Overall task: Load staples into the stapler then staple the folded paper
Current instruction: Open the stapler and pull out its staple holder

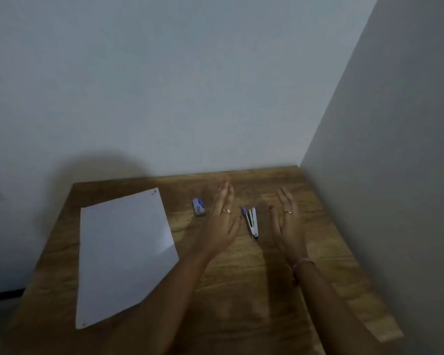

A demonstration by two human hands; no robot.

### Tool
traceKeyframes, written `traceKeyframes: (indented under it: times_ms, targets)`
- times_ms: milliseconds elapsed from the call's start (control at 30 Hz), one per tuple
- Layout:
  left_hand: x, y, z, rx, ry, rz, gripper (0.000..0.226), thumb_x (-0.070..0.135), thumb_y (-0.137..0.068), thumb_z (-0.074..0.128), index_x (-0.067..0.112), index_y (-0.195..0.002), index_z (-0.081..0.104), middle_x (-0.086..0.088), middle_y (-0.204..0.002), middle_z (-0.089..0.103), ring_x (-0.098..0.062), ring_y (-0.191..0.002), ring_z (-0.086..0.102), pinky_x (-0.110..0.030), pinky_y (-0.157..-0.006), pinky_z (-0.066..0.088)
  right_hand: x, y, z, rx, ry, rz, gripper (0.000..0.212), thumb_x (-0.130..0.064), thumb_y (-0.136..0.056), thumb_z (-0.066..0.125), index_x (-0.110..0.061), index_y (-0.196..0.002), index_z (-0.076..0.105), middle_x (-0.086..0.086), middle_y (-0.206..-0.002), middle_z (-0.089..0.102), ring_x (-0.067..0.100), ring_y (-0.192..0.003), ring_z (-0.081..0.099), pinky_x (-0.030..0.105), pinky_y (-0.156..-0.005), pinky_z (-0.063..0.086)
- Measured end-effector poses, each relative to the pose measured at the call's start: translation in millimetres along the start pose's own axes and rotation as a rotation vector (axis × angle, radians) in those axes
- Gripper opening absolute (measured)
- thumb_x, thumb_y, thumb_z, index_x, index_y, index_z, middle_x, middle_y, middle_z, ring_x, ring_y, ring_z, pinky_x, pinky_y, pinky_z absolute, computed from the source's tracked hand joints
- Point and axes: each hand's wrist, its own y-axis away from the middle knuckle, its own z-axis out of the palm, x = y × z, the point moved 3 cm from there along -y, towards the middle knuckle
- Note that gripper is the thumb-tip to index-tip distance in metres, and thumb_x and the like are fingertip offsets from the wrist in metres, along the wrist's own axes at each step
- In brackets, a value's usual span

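Now both hands hover flat and empty above the wooden table (pixel 241 290), fingers stretched out and pointing toward the far wall. On the left hand (pixel 222 224) the fingers lie close together with the thumb spread out to the side, a ring shows on one finger, and the nails are painted red. Over to the right, the right hand (pixel 289 224) is likewise spread, gripping nothing, with a ring on one finger and a pink band (pixel 303 263) at the wrist. Between the two hands, touching neither, lies the stapler (pixel 251 222), a slim white and blue one, hinged open so that its blue top stands away from the white channel; whether staples sit inside is too small to tell. Just beyond the left hand, on its outer side, rests the small blue staple box (pixel 199 206), near the back part of the table. Farther left lies the white paper (pixel 124 254), flat and turned at an angle, its near edge cut on a slant; small dark marks show at its far corner and its near left corner. Pale walls (pixel 215 85) enclose the table behind and on the right.
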Motion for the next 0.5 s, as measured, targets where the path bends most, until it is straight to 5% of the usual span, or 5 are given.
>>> traceKeyframes:
  times_ms: [100, 133, 200, 333, 500]
  targets:
    - [-6, 10, 18, -0.052, 0.27, -0.298, 0.064, 0.023, -0.098, 0.049, 0.017, -0.152, 0.016, 0.0, -0.153, 0.033, -0.003, -0.131, 0.036, -0.013, -0.103, 0.033, 15, 9, 7, -0.038, 0.009, 0.13, 0.037, -0.011, -0.098, 0.048, -0.007, -0.135, 0.049, 0.011, -0.139, 0.049, 0.013, -0.129, 0.042, 0.011, -0.107, 0.023]
    - [-7, 15, 25, -0.046, 0.376, -0.403, 0.062, 0.021, -0.097, 0.052, 0.016, -0.151, 0.022, 0.002, -0.13, 0.055, 0.004, -0.111, 0.05, -0.005, -0.089, 0.039, 17, 14, 10, -0.066, 0.007, 0.181, 0.036, -0.013, -0.098, 0.048, -0.008, -0.133, 0.051, 0.011, -0.135, 0.052, 0.017, -0.126, 0.046, 0.015, -0.106, 0.027]
    - [-12, 23, 40, -0.014, 0.573, -0.612, 0.058, 0.017, -0.095, 0.055, 0.014, -0.148, 0.031, 0.016, -0.09, 0.059, 0.011, -0.076, 0.053, -0.004, -0.068, 0.043, 26, 17, 17, -0.097, 0.008, 0.267, 0.032, -0.014, -0.097, 0.049, -0.007, -0.128, 0.057, 0.011, -0.127, 0.058, 0.021, -0.119, 0.052, 0.027, -0.103, 0.037]
    - [-20, 28, 57, 0.025, 0.786, -0.843, 0.052, 0.018, -0.094, 0.058, 0.013, -0.142, 0.041, 0.0, -0.133, 0.057, 0.003, -0.102, 0.055, -0.022, -0.093, 0.044, 33, 11, 26, -0.158, -0.029, 0.401, 0.028, -0.015, -0.095, 0.052, -0.007, -0.12, 0.063, 0.011, -0.116, 0.063, 0.017, -0.103, 0.059, 0.026, -0.091, 0.044]
    - [-21, 24, 63, 0.058, 0.825, -0.91, 0.046, 0.013, -0.093, 0.059, 0.009, -0.137, 0.046, -0.002, -0.13, 0.058, -0.012, -0.114, 0.057, -0.04, -0.103, 0.047, 39, -7, 40, -0.295, -0.026, 0.526, 0.034, -0.021, -0.091, 0.058, -0.007, -0.122, 0.062, 0.013, -0.109, 0.069, 0.022, -0.1, 0.063, 0.033, -0.09, 0.048]
